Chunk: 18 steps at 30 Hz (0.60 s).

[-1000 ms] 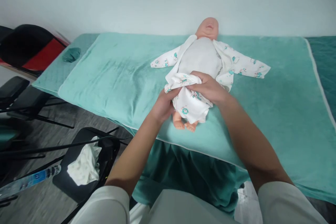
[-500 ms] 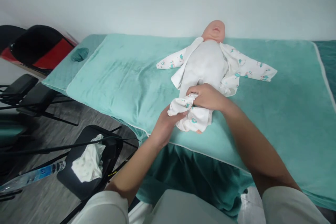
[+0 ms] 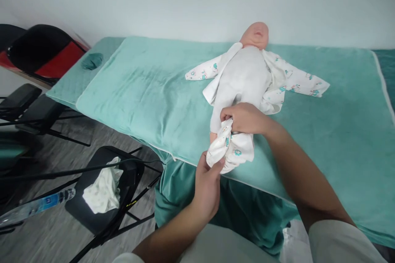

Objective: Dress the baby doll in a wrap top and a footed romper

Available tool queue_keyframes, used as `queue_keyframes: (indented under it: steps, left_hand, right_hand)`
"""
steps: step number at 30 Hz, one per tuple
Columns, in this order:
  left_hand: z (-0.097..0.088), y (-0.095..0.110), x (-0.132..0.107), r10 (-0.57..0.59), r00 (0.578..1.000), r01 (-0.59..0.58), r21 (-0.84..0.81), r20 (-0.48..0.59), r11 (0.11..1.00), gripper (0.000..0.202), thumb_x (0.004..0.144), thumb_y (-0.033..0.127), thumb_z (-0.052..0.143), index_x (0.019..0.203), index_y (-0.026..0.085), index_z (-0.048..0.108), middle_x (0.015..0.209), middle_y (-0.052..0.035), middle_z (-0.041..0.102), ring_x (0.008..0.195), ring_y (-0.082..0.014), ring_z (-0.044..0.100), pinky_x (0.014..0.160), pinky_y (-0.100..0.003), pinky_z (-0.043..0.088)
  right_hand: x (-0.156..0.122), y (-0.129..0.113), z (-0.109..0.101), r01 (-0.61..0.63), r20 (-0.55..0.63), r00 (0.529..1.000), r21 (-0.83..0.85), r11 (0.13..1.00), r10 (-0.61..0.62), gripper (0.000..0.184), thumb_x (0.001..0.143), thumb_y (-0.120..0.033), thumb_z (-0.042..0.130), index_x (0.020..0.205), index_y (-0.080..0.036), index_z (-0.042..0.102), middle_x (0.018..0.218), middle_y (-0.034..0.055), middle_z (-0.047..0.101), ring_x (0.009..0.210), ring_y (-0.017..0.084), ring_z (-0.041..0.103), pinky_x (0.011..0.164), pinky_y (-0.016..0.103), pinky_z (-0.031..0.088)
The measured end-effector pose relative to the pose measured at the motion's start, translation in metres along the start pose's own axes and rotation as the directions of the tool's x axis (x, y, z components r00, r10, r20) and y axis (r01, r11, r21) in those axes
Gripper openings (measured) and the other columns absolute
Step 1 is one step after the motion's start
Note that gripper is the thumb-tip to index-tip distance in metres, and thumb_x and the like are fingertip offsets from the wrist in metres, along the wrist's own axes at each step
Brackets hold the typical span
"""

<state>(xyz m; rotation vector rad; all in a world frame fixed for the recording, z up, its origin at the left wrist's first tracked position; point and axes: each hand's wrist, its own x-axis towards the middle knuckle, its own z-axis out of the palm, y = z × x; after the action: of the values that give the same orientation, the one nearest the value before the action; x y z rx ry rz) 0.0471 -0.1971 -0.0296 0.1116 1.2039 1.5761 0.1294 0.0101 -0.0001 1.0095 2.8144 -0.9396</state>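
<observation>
A baby doll (image 3: 247,72) with a white cloth body lies on its back, its head toward the wall. An open printed baby jacket (image 3: 305,82) covers its arms, the sleeves spread to both sides. Around the lower legs are bunched printed baby pants (image 3: 239,152). My left hand (image 3: 210,181) pinches the pants' near edge on the left, close to the bed's front edge. Higher up, my right hand (image 3: 245,117) grips the waist part of the pants by the doll's legs; its fingertips are partly hidden. One foot of the doll shows beside the cloth.
Green velvety cover lies on the massage bed (image 3: 148,86), which has a face hole (image 3: 92,61) at its left end. A black folding chair (image 3: 89,209) holds a crumpled white cloth (image 3: 103,189). A plastic bottle (image 3: 40,205) and more chairs (image 3: 46,53) stand left.
My left hand has drawn the pants' edge down and toward me, baring the doll's left-side lower leg and foot. My right hand stays nearly in place.
</observation>
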Motion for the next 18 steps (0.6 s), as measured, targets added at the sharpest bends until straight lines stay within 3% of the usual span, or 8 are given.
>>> queue_keyframes:
  steps: [5,9,13,18]
  left_hand:
    - [-0.028,-0.018,0.015,0.066,0.995,-0.060,0.086,-0.072,0.995,0.033,0.071,0.033,0.087,0.094,0.019,0.067,0.091,-0.0005,0.073,0.085,-0.0143,0.065,0.083,-0.027,0.047]
    - [-0.044,-0.015,0.031,0.099,0.994,-0.089,0.158,-0.055,0.983,0.032,0.071,0.034,0.086,0.092,0.020,0.066,0.086,0.0019,0.070,0.079,-0.0129,0.061,0.078,-0.025,0.046]
    - [-0.045,-0.001,0.036,0.060,0.998,-0.054,0.192,-0.023,0.980,0.033,0.073,0.033,0.085,0.098,0.019,0.068,0.091,0.0004,0.071,0.083,-0.0135,0.062,0.080,-0.025,0.046]
    - [-0.037,0.012,0.029,-0.018,1.000,0.014,0.270,0.015,0.963,0.051,0.074,0.037,0.086,0.117,0.018,0.068,0.117,-0.0065,0.074,0.102,-0.0199,0.067,0.092,-0.031,0.050]
  right_hand:
    - [0.000,-0.001,0.003,-0.020,-0.012,1.000,-0.039,0.999,0.019,0.024,0.073,-0.022,0.065,0.095,-0.027,0.074,0.095,-0.0027,0.078,0.081,0.016,0.064,0.065,0.026,0.035]
    - [0.001,-0.001,0.008,-0.033,-0.061,0.998,-0.075,0.997,0.029,0.019,0.076,-0.027,0.066,0.094,-0.026,0.074,0.094,-0.0012,0.078,0.081,0.018,0.064,0.065,0.028,0.034]
    - [0.000,-0.002,0.010,-0.027,-0.082,0.996,-0.066,0.997,0.022,0.018,0.078,-0.028,0.066,0.093,-0.026,0.074,0.093,-0.0007,0.078,0.080,0.018,0.065,0.064,0.028,0.034]
    - [-0.001,-0.002,0.009,-0.016,-0.094,0.996,-0.064,0.998,0.010,0.017,0.078,-0.027,0.064,0.092,-0.025,0.074,0.090,-0.0008,0.078,0.079,0.018,0.064,0.064,0.028,0.035]
